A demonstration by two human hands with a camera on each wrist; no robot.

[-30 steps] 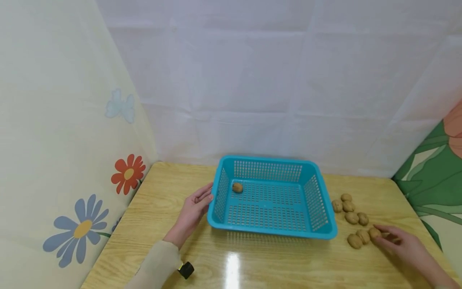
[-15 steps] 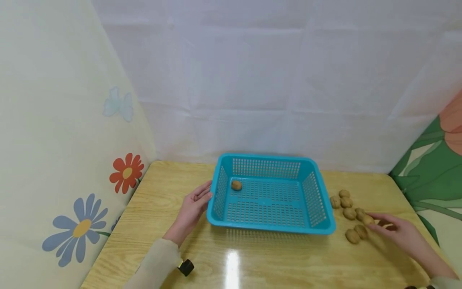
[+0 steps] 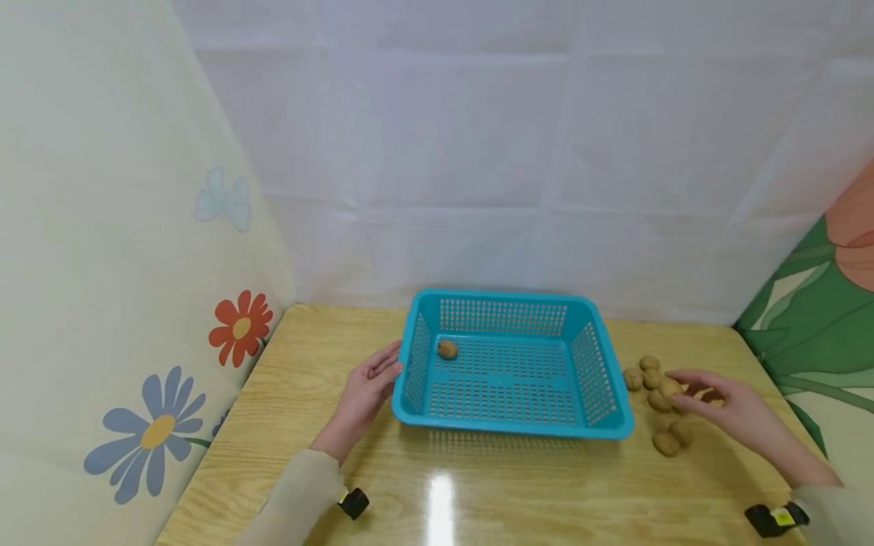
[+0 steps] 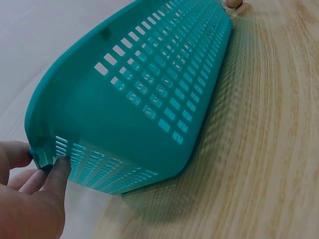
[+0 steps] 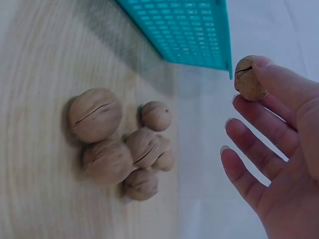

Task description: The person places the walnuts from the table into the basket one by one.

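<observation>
A blue-green plastic basket (image 3: 512, 430) with latticed walls stands on the wooden table, a single walnut (image 3: 447, 349) lying inside toward its left end. My left hand (image 3: 362, 398) grips the rim at the basket's left side; the left wrist view has the thumb and fingers (image 4: 59, 174) pinching that edge. To the right of the basket, my right hand (image 3: 737, 413) holds another walnut (image 5: 249, 79) between thumb and fingertips, raised above the table. Beneath and beside it several loose walnuts (image 5: 107, 162) lie in a cluster, some partly hidden by the held one in the head view.
A white cloth (image 3: 437, 152) hangs behind the table (image 3: 341, 334). Flower-printed panels flank it, one on the left (image 3: 123, 288) and one on the right (image 3: 812, 326). Black bands with a small device sit at both wrists.
My right hand has carried the walnut up off the table and leftward, over the other walnuts, closer to the basket. My left hand stays at the basket's rim.
</observation>
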